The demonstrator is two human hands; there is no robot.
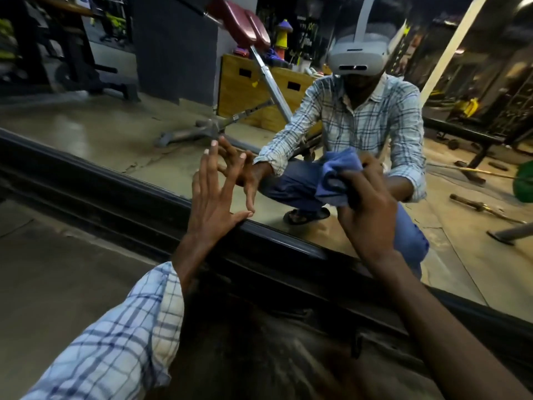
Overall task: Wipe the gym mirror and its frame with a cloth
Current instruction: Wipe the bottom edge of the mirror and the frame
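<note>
Your left hand [213, 197] lies flat on the mirror [101, 134], just at 9 o'clock from the middle of the view. Its fingers [209, 166] are straight and spread and point towards 12 o'clock. The thumb [243, 216] reaches out towards 3 o'clock and rests where the glass meets the frame [115, 192]. The hand holds nothing.

Your right hand [366, 215] is at 3 o'clock from the middle. Its fingers are curled round a blue cloth [337, 177], which is bunched and sticks out of the grip towards 11 o'clock. The cloth is up against the lower part of the glass, above the frame. I cannot tell how hard it presses.

The dark frame runs as a slanted band from 9 o'clock down to 4 o'clock, passing under both wrists. Your checked sleeve [129, 327] covers the left forearm at 7 o'clock, and the right forearm is bare. The grey floor [43, 269] shows at 8 o'clock.

In the glass you crouch, wearing a white headset [357, 56] at 1 o'clock. Behind your reflection, a bench [239, 24] with a maroon pad stands at 12 o'clock, in front of a wooden box [259, 90]. A green plate [526, 180] sits at the 3 o'clock edge.
</note>
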